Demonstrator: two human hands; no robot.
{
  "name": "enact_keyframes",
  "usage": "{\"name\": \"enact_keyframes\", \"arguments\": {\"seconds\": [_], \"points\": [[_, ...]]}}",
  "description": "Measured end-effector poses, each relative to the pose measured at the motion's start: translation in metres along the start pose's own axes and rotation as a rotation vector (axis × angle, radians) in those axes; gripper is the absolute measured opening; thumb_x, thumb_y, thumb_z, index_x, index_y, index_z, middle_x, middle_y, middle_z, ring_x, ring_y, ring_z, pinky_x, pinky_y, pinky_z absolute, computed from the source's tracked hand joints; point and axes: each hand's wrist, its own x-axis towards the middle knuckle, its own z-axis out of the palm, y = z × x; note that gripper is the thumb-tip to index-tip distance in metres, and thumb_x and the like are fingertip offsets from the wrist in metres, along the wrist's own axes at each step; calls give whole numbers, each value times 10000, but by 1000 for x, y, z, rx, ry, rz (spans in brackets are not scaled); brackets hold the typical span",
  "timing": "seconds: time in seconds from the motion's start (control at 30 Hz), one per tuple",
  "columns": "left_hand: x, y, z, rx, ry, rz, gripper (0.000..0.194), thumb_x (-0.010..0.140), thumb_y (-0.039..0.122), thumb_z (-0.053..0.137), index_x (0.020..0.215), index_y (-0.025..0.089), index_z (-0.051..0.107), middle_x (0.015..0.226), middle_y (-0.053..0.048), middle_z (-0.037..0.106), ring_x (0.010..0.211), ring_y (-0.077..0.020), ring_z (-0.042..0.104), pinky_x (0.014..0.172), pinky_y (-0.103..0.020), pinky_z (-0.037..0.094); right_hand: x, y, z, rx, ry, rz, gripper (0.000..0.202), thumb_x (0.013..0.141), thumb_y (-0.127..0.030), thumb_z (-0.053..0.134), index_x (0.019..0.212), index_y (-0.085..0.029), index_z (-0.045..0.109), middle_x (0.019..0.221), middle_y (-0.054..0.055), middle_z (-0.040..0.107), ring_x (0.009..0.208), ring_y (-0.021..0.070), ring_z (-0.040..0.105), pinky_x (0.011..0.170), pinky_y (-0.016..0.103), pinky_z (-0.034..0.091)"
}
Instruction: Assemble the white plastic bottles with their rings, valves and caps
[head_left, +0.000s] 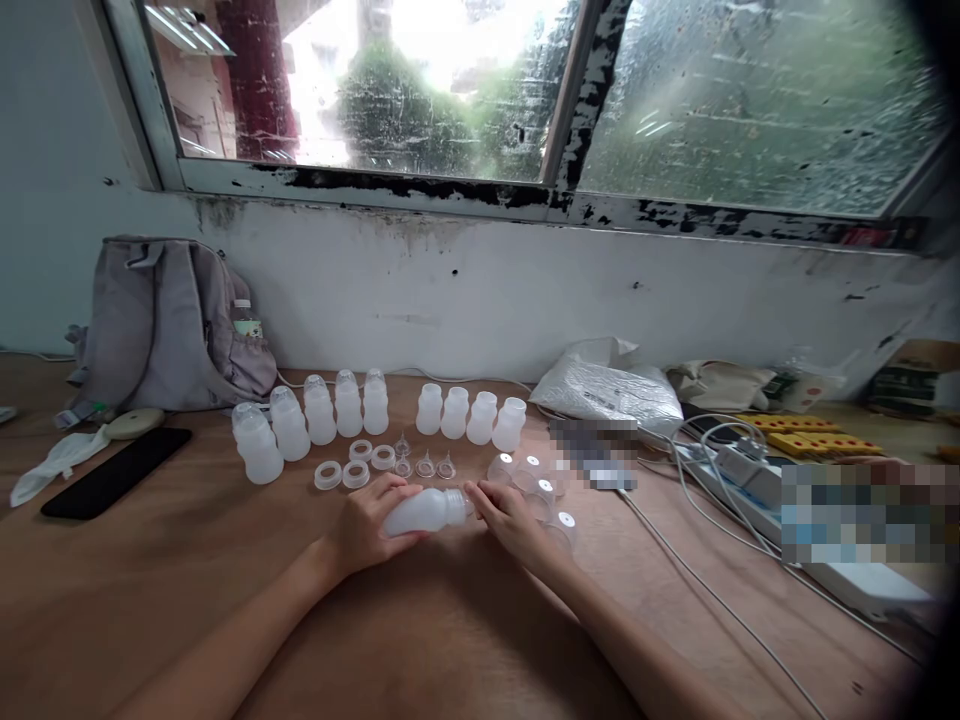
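My left hand (367,525) is wrapped round a frosted bottle (424,512) that lies tilted on its side, its open neck pointing right. At that neck, the fingers of my right hand (504,512) pinch a small clear piece (470,507), probably a nipple; its shape is mostly hidden. Just beyond my hands lie several white rings (328,475) and several clear nipples (425,464). Clear caps (544,492) stand beside my right hand. Several capped bottles (320,412) stand at the back left, and several uncapped ones (454,413) at the back middle.
A grey backpack (169,320), a black phone (116,473) and a tissue (56,465) are on the left. On the right are a plastic parcel (607,390), a power strip (855,580), loose cables (705,580) and yellow blocks (817,438). The wall stands behind the table (225,560).
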Motion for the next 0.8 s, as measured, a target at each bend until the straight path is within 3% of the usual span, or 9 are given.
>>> {"name": "enact_keyframes", "arguments": {"seconds": [0.17, 0.27, 0.33, 0.4, 0.5, 0.6, 0.7, 0.8], "points": [[1, 3, -3, -25, -8, 12, 414, 710, 416, 597, 1064, 211, 533, 955, -60, 578, 866, -177, 570, 757, -277, 484, -1, 0, 2, 2, -31, 37, 477, 814, -506, 393, 471, -175, 383, 440, -50, 280, 412, 72, 268, 412, 228, 184], [2, 3, -3, -8, -5, 12, 406, 718, 406, 593, 1065, 203, 533, 963, -61, 575, 883, -181, 567, 775, -288, 478, -2, 0, 2, 52, -27, 78, 463, 815, -504, 397, 490, -174, 410, 416, -56, 313, 376, 65, 291, 385, 214, 204], [3, 3, -4, 3, 11, -35, 395, 723, 401, 589, 1058, 199, 535, 965, -62, 575, 888, -186, 567, 771, -294, 479, -4, -4, 1, 148, -55, 107, 371, 804, -493, 431, 636, -172, 510, 477, -50, 433, 367, 64, 359, 365, 194, 258], [4, 1, -6, -10, 21, -96, 384, 722, 394, 589, 1052, 205, 534, 967, -57, 575, 876, -184, 571, 754, -292, 484, -6, -10, 0, 261, -116, 114, 300, 769, -462, 509, 911, -199, 537, 641, -27, 545, 431, 77, 462, 369, 182, 334], [4, -1, -8, -69, -31, -87, 410, 697, 394, 612, 1059, 221, 532, 965, -48, 575, 848, -177, 576, 734, -284, 489, -8, -17, 0, 350, -226, 79, 464, 704, -383, 618, 1119, -241, 470, 879, 20, 579, 625, 112, 562, 467, 206, 453], [2, -1, -9, -81, -86, 20, 442, 694, 405, 613, 1085, 218, 528, 956, -57, 578, 842, -176, 577, 740, -280, 487, -9, -19, 1, 310, -264, 94, 354, 705, -379, 613, 991, -180, 555, 782, 17, 592, 575, 109, 568, 467, 210, 463], [-1, 0, -6, -16, -61, 106, 441, 728, 415, 572, 1110, 201, 517, 944, -71, 589, 840, -180, 583, 736, -277, 487, -9, -21, 2, 283, -256, 213, 336, 730, -457, 547, 832, -137, 562, 549, -25, 541, 379, 88, 504, 311, 171, 357], [-1, 2, -4, 56, -29, 130, 415, 749, 413, 546, 1102, 196, 526, 938, -81, 594, 850, -190, 588, 735, -285, 489, -10, -26, -1, 269, -243, 268, 365, 745, -491, 503, 819, -138, 555, 496, -32, 526, 328, 80, 474, 276, 158, 316]]}}
